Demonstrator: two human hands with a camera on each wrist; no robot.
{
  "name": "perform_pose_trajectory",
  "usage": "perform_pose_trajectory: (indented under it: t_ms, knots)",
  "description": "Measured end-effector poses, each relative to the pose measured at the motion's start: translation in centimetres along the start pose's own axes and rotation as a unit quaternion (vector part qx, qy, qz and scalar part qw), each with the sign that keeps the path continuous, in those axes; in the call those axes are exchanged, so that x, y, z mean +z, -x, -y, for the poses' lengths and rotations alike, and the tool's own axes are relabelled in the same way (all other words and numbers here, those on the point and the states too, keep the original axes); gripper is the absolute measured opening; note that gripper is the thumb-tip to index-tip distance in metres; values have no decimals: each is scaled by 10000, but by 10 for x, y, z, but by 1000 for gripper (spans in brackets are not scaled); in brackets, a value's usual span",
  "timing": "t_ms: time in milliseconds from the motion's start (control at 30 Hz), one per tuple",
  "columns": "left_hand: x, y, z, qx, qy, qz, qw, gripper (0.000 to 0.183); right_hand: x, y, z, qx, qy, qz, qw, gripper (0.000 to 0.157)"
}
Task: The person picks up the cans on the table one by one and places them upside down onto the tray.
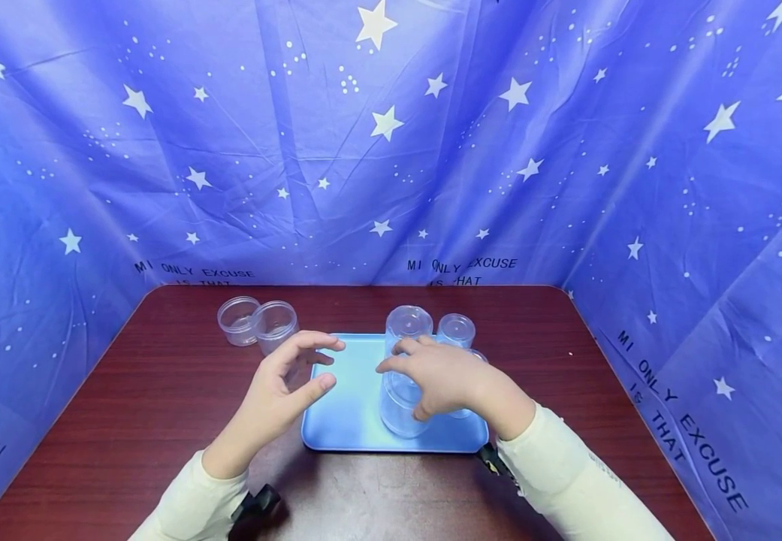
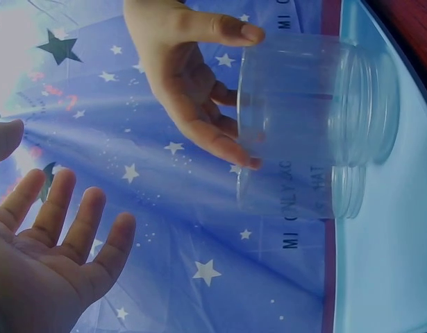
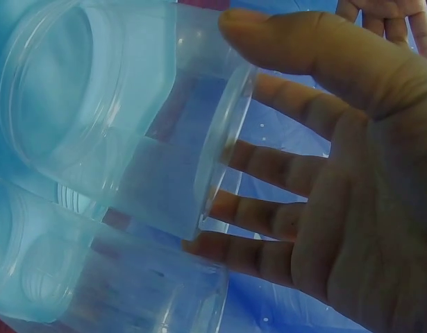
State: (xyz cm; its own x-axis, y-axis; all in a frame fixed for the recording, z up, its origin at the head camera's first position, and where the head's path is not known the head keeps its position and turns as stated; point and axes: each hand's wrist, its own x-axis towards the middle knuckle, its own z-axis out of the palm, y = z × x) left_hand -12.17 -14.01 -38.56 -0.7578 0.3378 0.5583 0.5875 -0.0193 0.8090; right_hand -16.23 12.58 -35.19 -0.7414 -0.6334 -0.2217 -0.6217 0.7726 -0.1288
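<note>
Curtain [image 1: 336,150]: blue, printed with white stars, dots and dark lettering; hangs behind the table and along both sides.

Table [image 1: 161,391]: dark red, wood-grained, rounded far corners.

Tray [image 1: 357,402]: light blue, rectangular, shallow rim; lies flat at the middle of the table.

Sleeves [image 1: 583,473]: pair, cream-coloured, one on each forearm.

Right hand [image 1: 441,372]: above the right half of the tray, thumb and fingers spread about the upper end of the front jar. Fingertips and thumb tip lie at that jar's edge; whether they grasp it or are released cannot be told.

Left hand [image 1: 279,387]: unclenched, holding nothing; fingers and thumb apart, tips over the left part of the tray.

Front jar [image 1: 400,421]: clear, wide, standing upside down on the tray, threaded neck at the bottom.

Rear jar [image 1: 409,319]: clear, wide, directly behind the front jar.

Small jar [image 1: 456,329]: clear, narrower, to the right of the rear jar.

Half-hidden jar [image 1: 478,355]: clear, mostly covered by the right hand.

Tubs [image 1: 277,321]: two, clear, side by side on the table beyond the tray's far left corner, overlapping in the head view.

Wrist straps [image 1: 255,502]: black, one at each cuff.
</note>
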Motion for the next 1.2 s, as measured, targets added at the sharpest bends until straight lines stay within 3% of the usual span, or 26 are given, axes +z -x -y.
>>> perform_pose_trajectory:
  t_ms: [900, 1200]
  knots:
    - [-1, -1, -3, 139, -30, -24, 9999, 45, 2, -2, 4, 197, -39, 227, 9995, 80]
    - [-1, -1, -5, 3, -79, -41, 10000, 45, 1, -1, 6, 319, -128, 266, 9991, 82]
